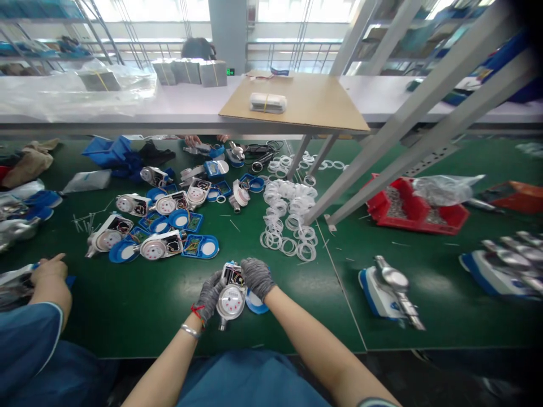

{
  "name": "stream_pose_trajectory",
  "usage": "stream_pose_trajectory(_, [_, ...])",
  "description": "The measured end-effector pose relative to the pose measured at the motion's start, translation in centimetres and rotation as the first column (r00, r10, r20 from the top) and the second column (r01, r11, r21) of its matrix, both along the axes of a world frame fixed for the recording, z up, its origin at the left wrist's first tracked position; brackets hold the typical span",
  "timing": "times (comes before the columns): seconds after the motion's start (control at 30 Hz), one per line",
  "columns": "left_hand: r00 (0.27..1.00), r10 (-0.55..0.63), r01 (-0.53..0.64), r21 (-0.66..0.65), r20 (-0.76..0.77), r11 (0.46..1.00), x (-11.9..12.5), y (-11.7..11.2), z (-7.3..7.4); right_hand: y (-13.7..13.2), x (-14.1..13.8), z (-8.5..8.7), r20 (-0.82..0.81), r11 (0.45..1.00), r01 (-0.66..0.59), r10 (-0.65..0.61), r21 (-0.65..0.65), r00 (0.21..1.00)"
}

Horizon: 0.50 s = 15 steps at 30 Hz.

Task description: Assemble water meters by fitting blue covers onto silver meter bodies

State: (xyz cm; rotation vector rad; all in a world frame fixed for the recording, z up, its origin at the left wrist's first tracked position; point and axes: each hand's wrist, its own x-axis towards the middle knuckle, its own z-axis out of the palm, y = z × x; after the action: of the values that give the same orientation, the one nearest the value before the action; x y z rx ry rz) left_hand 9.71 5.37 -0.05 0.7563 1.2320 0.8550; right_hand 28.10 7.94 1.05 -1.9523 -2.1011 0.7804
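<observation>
Water meter [231,295], round dial up and its electronics housing open at the far end, sits low on the green desk [148,308] at about 6 o'clock in the view, held between two grey-gloved hands. The left hand [210,298] comes in from 7 o'clock on a bare forearm with a bracelet and a red thread at the wrist. Its fingers are curled tight round the left flank of the water meter. The right hand [257,277] reaches in from 5 o'clock with the wrist bent, and its fingers are closed over the meter's upper right corner. A blue cover [257,305] lies just under that hand, against the meter.

At 9 o'clock a co-worker's hand [51,274] in a blue sleeve rests on the desk. At 11 o'clock opened meters [161,226] with blue lids lie crowded together. At 1 o'clock is a heap of white rings [288,217], at 2 o'clock a red bin [413,212], and at 3 o'clock a lone meter [388,288] lies on its blue base. A raised shelf at 12 o'clock carries a cardboard sheet [297,99] with a banded bundle [268,102] on it. Behind it are metal racks and bright windows.
</observation>
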Motion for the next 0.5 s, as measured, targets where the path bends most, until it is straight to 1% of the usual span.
stream_pose_trajectory(0.07, [0.998,0.014,-0.014,-0.011,0.060,1.000,-0.5,-0.1,-0.2,0.4,0.0,0.0,-0.075,1.000,0.009,-0.010,-0.014,0.997])
stream_pose_trajectory(0.13, [0.995,0.030,-0.027,-0.028,0.095,0.999,-0.9,-0.2,-0.4,0.8,-0.1,-0.5,-0.216,0.994,0.050,-0.070,-0.095,0.974])
stream_pose_trajectory(0.2, [0.997,0.047,-0.044,-0.045,0.067,0.998,-1.2,-0.4,-0.5,1.1,-0.4,-1.3,-0.347,0.978,0.066,-0.133,-0.198,0.928])
stream_pose_trajectory(0.23, [0.998,0.054,-0.052,-0.050,0.039,0.997,-1.2,-0.4,-0.5,1.3,-0.6,-1.8,-0.387,0.971,0.064,-0.152,-0.232,0.910])
stream_pose_trajectory(0.3, [0.998,0.069,-0.068,-0.059,0.008,0.996,-1.2,-0.6,-0.7,1.6,-1.1,-2.5,-0.423,0.966,0.063,-0.168,-0.252,0.890])
stream_pose_trajectory(0.4, [0.992,0.102,-0.095,-0.088,0.079,0.992,-0.9,-0.9,-1.3,2.0,-1.0,-3.0,-0.443,0.964,0.108,-0.210,-0.244,0.872])
stream_pose_trajectory(0.43, [0.987,0.122,-0.112,-0.099,0.108,0.989,-0.7,-1.0,-1.6,2.1,-0.4,-3.1,-0.433,0.962,0.147,-0.236,-0.230,0.870])
stream_pose_trajectory(0.47, [0.981,0.145,-0.131,-0.113,0.128,0.985,-0.6,-1.2,-1.9,2.2,0.5,-3.1,-0.409,0.955,0.214,-0.283,-0.207,0.868])
stream_pose_trajectory(0.5, [0.976,0.166,-0.148,-0.129,0.139,0.980,-0.4,-1.4,-2.3,2.2,1.7,-3.1,-0.371,0.935,0.311,-0.354,-0.172,0.859])
